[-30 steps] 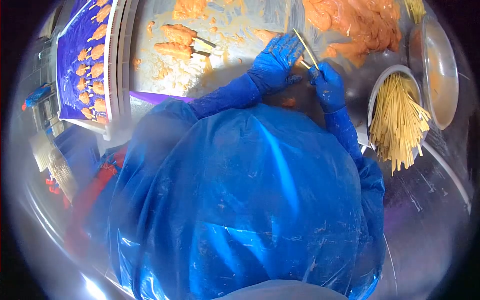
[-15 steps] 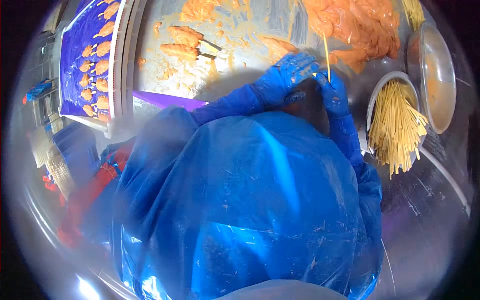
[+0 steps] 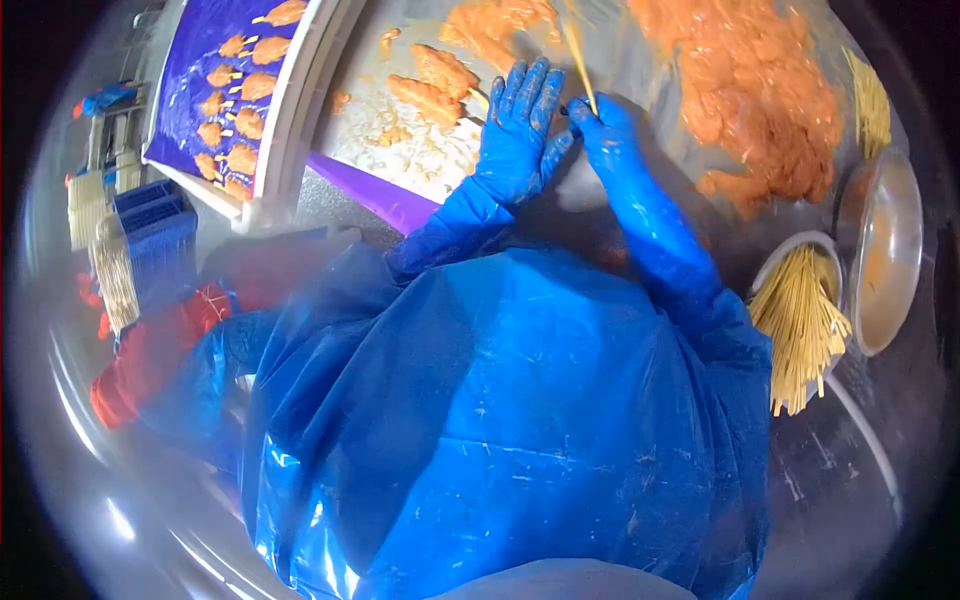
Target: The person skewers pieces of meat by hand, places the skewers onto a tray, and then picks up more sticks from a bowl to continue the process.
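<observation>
My left hand (image 3: 520,135), in a wet blue glove, lies flat with its fingers stretched out over the metal table, beside smeared orange marinated meat (image 3: 500,28). What lies under the palm is hidden. My right hand (image 3: 608,135), gloved too, is closed around the lower end of a thin wooden skewer (image 3: 576,62) that points away from me. Left of my left hand lie two skewered meat pieces (image 3: 443,70), side by side. A large heap of raw marinated meat (image 3: 760,90) is on the table to the right of my right hand.
A tray lined with purple film (image 3: 188,100) holds several skewered pieces at the left. On the right stand a container full of wooden sticks (image 3: 800,320) and a metal bowl (image 3: 888,250). More sticks (image 3: 868,105) lie behind the bowl. A person's red sleeve (image 3: 150,360) shows at the left.
Both hands have moved left relative to the meat heap. My left hand has spread flat near the skewered pieces, and the skewer has moved along in my right hand. The view has shifted.
</observation>
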{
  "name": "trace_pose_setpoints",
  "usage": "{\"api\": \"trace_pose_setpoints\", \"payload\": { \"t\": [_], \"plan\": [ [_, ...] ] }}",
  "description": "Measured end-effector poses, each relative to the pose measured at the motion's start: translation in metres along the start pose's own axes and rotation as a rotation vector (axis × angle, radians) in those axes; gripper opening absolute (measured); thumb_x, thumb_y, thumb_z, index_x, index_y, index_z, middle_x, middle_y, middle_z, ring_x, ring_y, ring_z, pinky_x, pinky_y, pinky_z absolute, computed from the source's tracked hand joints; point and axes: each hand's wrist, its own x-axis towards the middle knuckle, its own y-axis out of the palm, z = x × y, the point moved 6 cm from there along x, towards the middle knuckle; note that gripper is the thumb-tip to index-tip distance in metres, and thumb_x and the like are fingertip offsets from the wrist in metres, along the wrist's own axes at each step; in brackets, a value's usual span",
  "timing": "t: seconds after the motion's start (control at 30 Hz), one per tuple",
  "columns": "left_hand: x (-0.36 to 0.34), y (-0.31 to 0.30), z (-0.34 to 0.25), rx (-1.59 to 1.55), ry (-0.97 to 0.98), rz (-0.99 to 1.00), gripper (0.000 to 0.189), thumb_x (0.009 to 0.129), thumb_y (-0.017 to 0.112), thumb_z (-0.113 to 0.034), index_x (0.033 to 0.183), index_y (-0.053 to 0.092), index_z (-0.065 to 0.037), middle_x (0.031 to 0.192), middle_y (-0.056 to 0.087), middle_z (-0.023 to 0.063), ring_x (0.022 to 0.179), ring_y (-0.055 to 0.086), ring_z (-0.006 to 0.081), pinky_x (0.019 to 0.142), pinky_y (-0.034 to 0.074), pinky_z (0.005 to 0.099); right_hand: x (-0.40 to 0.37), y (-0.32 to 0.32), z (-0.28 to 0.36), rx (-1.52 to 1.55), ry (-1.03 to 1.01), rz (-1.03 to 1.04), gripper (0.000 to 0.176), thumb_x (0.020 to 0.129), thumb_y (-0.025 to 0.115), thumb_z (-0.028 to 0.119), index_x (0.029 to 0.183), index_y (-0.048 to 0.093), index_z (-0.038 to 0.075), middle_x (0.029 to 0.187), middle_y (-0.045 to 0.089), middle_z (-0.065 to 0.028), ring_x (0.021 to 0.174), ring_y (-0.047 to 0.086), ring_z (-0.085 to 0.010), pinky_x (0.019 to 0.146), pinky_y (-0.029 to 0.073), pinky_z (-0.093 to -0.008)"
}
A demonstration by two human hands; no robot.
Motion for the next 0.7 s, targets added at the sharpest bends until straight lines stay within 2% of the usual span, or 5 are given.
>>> {"api": "trace_pose_setpoints", "payload": {
  "t": [0.07,0.1,0.33,0.5,0.7],
  "plan": [
    [-0.010,0.022,0.029,0.136,-0.131,0.171,0.070,0.092,0.054,-0.038,0.149,0.031,-0.005,0.153,0.031,0.0217,0.142,0.026,0.0419,0.115,0.017,0.0569,0.018,0.006,0.000,-0.673,-0.162,-0.019,0.026,0.092,0.065,0.029,0.089,0.067,0.003,0.075,0.066,-0.0090,0.066,0.061,-0.0155,0.058,0.047,-0.0334],
    [-0.008,0.018,0.028,0.119,-0.158,0.145,0.069,0.092,0.054,-0.037,0.149,0.032,-0.004,0.152,0.032,0.0224,0.141,0.029,0.0409,0.115,0.018,0.0567,0.017,0.010,0.012,-0.747,-0.222,-0.026,0.025,0.090,0.067,0.025,0.083,0.065,0.001,0.074,0.067,-0.0136,0.065,0.064,-0.0182,0.061,0.049,-0.0359],
    [0.005,0.014,0.057,0.285,-0.222,0.087,0.067,0.091,0.056,-0.035,0.145,0.036,-0.001,0.147,0.038,0.0238,0.138,0.034,0.0409,0.114,0.022,0.0554,0.021,0.012,-0.005,-0.582,-0.111,0.027,0.021,0.090,0.067,0.020,0.080,0.061,0.003,0.064,0.064,-0.0080,0.055,0.060,-0.0164,0.055,0.047,-0.0339],
    [0.016,-0.017,0.106,-0.036,-0.136,0.066,0.062,0.091,0.058,-0.027,0.145,0.038,-0.003,0.147,0.038,0.0237,0.138,0.035,0.0393,0.115,0.023,0.0542,0.019,0.013,-0.015,-0.393,0.107,0.063,0.023,0.092,0.066,0.024,0.082,0.059,0.004,0.063,0.062,-0.0063,0.054,0.056,-0.0138,0.052,0.043,-0.0340],
    [0.015,0.009,0.054,0.088,0.031,0.275,0.066,0.089,0.061,-0.029,0.144,0.038,-0.002,0.145,0.040,0.0246,0.135,0.037,0.0420,0.113,0.027,0.0498,0.019,0.015,-0.015,-0.385,0.130,0.107,0.024,0.092,0.066,0.024,0.083,0.058,0.003,0.066,0.063,-0.0077,0.059,0.059,-0.0145,0.055,0.046,-0.0338]
  ]
}}
